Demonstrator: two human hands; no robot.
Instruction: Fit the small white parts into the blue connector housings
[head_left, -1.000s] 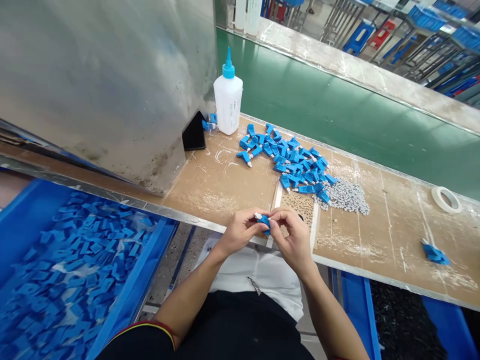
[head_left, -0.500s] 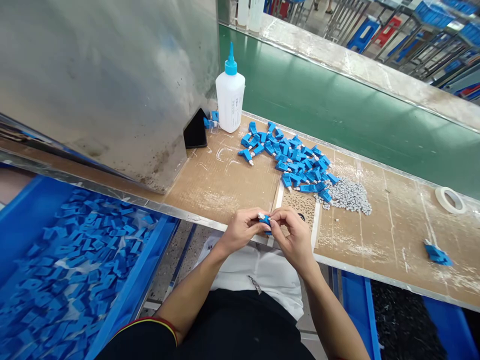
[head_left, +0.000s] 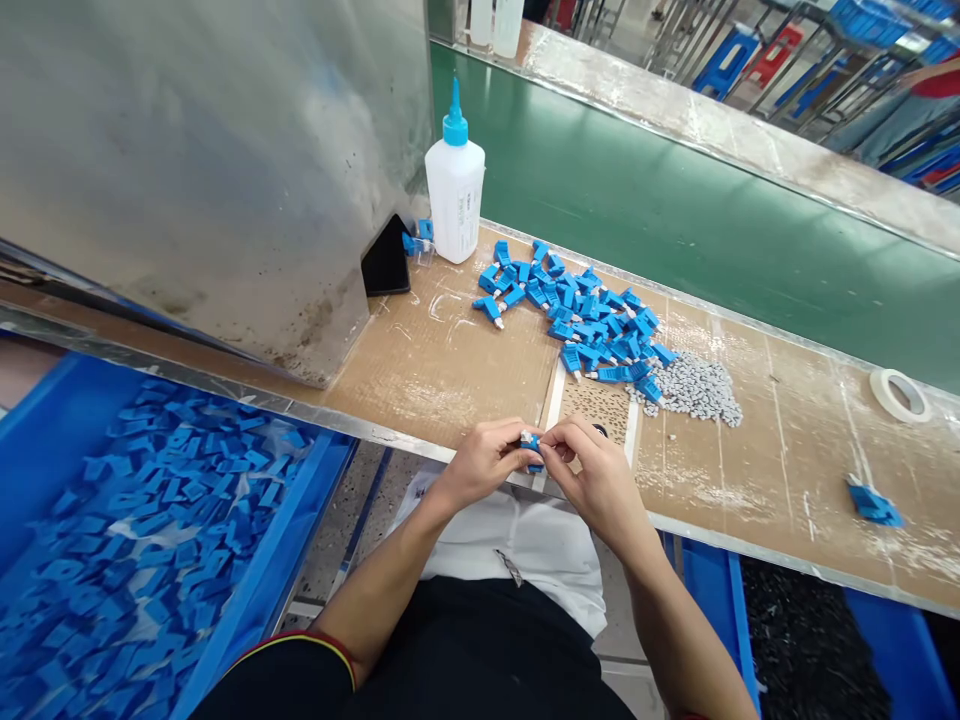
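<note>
a small blue piece (head_left: 533,454) pinched up by the near edge of the table (head_left: 450,370).
it is blocky, with a whitish bit at its upper left end, and sits between the fingertips of the left hand (head_left: 484,462) and right hand (head_left: 594,472) (fingers cover much of it); farther in, a loose heap of blue parts (head_left: 592,322) stretches along the far edge, many with pale tips, and touches a spread of small grey bits (head_left: 701,388) at its right end.
</note>
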